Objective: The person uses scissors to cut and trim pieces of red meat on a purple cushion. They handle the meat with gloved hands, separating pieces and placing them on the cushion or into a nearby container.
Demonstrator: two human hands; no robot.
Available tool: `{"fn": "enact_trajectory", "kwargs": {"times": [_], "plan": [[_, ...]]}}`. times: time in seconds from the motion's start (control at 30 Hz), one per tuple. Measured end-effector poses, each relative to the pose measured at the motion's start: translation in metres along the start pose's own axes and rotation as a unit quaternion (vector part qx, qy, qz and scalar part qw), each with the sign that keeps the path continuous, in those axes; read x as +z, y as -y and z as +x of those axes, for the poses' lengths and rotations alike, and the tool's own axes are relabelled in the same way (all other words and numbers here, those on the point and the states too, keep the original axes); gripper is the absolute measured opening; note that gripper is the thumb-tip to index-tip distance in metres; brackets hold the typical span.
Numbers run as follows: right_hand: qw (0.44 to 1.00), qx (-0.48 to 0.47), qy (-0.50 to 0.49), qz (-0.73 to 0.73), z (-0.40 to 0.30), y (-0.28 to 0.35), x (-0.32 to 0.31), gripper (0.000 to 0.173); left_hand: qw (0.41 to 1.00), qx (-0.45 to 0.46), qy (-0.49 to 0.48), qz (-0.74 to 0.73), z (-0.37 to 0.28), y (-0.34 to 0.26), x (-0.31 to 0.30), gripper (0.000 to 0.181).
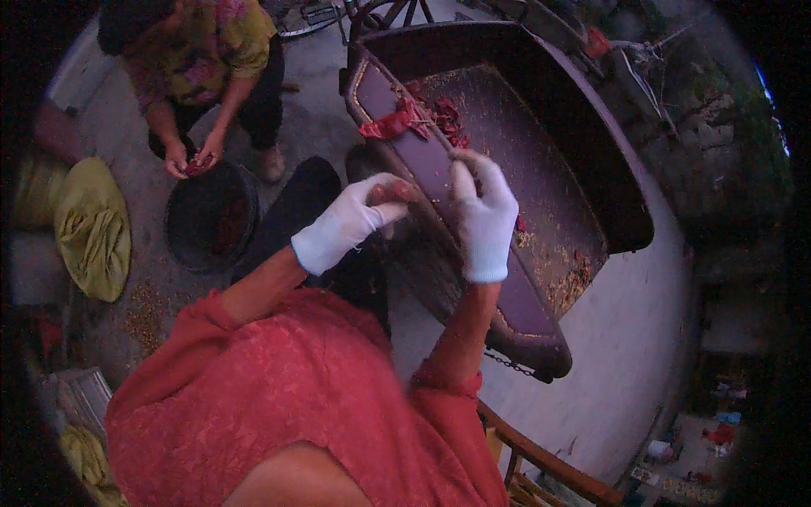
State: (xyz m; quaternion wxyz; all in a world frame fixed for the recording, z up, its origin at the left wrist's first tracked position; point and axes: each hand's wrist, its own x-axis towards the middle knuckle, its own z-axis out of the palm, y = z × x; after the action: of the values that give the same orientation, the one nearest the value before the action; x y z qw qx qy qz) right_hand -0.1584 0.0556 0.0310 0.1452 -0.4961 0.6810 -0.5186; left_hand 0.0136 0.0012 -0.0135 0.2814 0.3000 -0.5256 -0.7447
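Observation:
My left hand (pixel 358 218), in a white knit glove, is raised over the near side of a dark metal cart bed (pixel 418 152), its fingers curled; the reddish blur at the fingertips is unclear. My right hand (pixel 485 212), gloved alike, hangs over the same side wall with bent fingers by the inner edge; whether it pinches anything is hidden. Crumpled dried red peppers (pixel 447 117) lie inside the bed just beyond it, and a shiny red piece (pixel 388 125) lies across the rim. Yellowish seeds (pixel 570 279) are scattered on the bed's floor.
At the upper left another person (pixel 196 57) holds red pieces above a dark round tub (pixel 212 218) with red bits inside. A yellow-green sack (pixel 95 234) stands left of it, near seeds spilled on the ground. A wooden chair rail (pixel 551 462) is at lower right; a chain (pixel 510 364) hangs below the cart.

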Motion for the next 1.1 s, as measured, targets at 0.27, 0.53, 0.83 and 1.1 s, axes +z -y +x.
{"fn": "enact_trajectory", "kwargs": {"times": [0.27, 0.53, 0.83, 1.1], "plan": [[0.985, -0.072, -0.049, -0.147, 0.048, -0.024, 0.049, 0.019, 0.791, 0.271, -0.251, 0.488, 0.075, -0.011, -0.036, 0.036], [0.994, -0.026, -0.065, -0.081, 0.046, -0.026, 0.053, 0.021, 0.783, 0.134, -0.187, 0.578, 0.094, -0.027, -0.035, 0.038], [0.996, 0.016, -0.012, 0.082, 0.029, -0.013, 0.050, 0.029, 0.853, 0.159, -0.188, 0.460, 0.073, -0.023, -0.033, 0.026], [0.942, 0.129, 0.011, 0.309, -0.007, 0.008, 0.038, 0.026, 0.918, 0.160, -0.121, 0.341, 0.029, -0.035, -0.013, 0.024]]}}
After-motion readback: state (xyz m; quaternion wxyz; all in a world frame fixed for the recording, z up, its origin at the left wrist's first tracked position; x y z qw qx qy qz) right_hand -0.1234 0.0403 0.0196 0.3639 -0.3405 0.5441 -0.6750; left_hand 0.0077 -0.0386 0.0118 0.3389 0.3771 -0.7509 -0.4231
